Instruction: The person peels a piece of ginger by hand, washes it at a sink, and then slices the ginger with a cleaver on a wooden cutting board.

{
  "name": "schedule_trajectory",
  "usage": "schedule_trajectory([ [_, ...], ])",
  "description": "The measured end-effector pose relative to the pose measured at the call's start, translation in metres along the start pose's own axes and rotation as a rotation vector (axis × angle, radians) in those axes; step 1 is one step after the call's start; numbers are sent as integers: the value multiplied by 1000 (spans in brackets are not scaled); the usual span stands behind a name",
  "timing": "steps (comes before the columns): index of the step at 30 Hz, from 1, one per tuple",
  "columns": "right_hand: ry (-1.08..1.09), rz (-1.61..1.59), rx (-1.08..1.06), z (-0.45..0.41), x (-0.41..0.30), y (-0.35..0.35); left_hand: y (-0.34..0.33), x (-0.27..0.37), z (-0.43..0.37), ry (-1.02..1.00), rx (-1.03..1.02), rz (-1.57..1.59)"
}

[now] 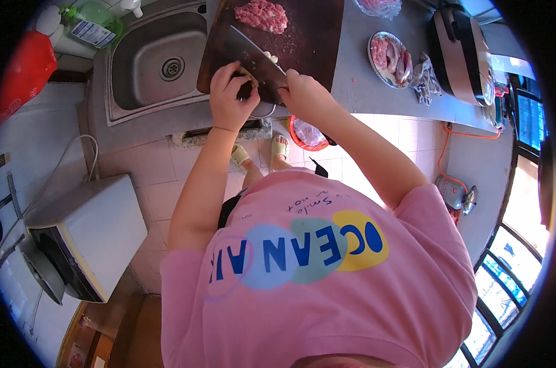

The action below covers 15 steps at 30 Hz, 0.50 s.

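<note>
My right hand (pixel 308 96) grips the handle of a broad Chinese cleaver (pixel 258 60). Its blade slants up and left over a dark cutting board (pixel 312 41). Close to the blade's left side, my left hand (pixel 231 99) holds a small tan piece, probably ginger (pixel 252 79), partly hidden by the fingers. Beyond the blade lie a few small pale pieces (pixel 271 56), perhaps garlic. Minced raw meat (pixel 262 16) is heaped at the board's far end.
Left of the board is a steel sink (pixel 154 60), with a green soap bottle (pixel 94 25) behind it. A plate (pixel 390 60) of raw meat, a cloth (pixel 426 78) and a rice cooker (pixel 462 55) stand right. Below the counter edge sits a red basin (pixel 308 133).
</note>
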State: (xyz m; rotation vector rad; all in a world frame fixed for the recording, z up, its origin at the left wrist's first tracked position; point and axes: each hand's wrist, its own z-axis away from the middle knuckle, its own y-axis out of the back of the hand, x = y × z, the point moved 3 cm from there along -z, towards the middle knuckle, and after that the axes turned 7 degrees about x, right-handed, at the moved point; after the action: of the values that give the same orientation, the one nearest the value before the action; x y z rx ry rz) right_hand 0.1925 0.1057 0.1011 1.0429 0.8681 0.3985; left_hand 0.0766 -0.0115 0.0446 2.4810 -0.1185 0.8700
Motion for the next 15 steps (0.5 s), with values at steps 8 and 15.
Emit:
schedule_trajectory([
  [8,92,-228,122,-20,19,-5,4,6,-6,-19,-94,-23],
  [15,-128,-655,51,-5,32,22,7,4,-5,-76,-79,-26],
])
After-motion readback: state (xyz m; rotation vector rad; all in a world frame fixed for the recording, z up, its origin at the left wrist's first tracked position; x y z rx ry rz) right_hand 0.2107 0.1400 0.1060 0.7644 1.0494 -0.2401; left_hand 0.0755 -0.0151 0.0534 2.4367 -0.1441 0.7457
